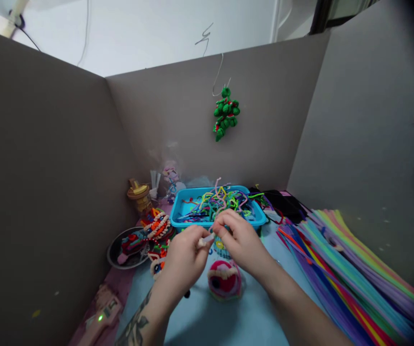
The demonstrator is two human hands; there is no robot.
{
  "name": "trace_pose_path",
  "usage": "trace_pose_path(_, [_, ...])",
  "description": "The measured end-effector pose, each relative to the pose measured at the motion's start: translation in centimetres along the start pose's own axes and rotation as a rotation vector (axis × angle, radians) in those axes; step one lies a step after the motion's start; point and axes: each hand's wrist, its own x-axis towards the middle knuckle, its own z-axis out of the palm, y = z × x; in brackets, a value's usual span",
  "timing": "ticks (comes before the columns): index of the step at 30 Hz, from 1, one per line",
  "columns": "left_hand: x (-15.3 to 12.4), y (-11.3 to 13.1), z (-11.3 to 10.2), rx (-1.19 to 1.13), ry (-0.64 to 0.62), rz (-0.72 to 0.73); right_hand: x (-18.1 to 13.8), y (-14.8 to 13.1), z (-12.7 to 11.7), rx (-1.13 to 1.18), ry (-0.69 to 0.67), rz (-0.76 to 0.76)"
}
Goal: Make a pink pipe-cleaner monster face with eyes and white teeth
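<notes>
My left hand point(183, 262) and my right hand point(241, 240) meet just in front of a blue tray point(178, 216). Both hands are closed in a pinch on a short white pipe cleaner piece point(206, 240) held between them. A small light-blue woven piece point(220, 249) shows under the fingers of my right hand. Below the hands, on the light-blue tabletop, lies a pink and white fuzzy figure point(224, 279).
The blue tray holds several tangled coloured pipe cleaners point(221, 202). A fan of long pipe cleaners point(351, 274) covers the right side. A dark bowl point(115, 257) with finished figures sits left, a glue gun point(101, 315) near left. A green figure point(225, 115) hangs on the cardboard wall.
</notes>
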Motion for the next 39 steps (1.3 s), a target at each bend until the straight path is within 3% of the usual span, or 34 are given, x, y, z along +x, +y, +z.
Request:
trace_pose_path(11, [0.3, 0.1, -0.6, -0.110, 0.007, -0.051, 0.3, -0.1, -0.6, 0.046, -0.012, 0.024])
trace_pose_path(18, [0.1, 0.3, -0.8, -0.106, 0.172, 0.074, 0.0, -0.7, -0.8, -0.011, -0.011, -0.069])
trace_pose_path(25, [-0.2, 0.3, -0.6, -0.027, 0.146, 0.093, -0.1, -1.1, -0.8, -0.101, -0.043, -0.139])
trace_pose_path(39, [0.2, 0.2, -0.8, -0.014, 0.030, 0.039, -0.3, -0.7, -0.8, -0.138, -0.092, -0.133])
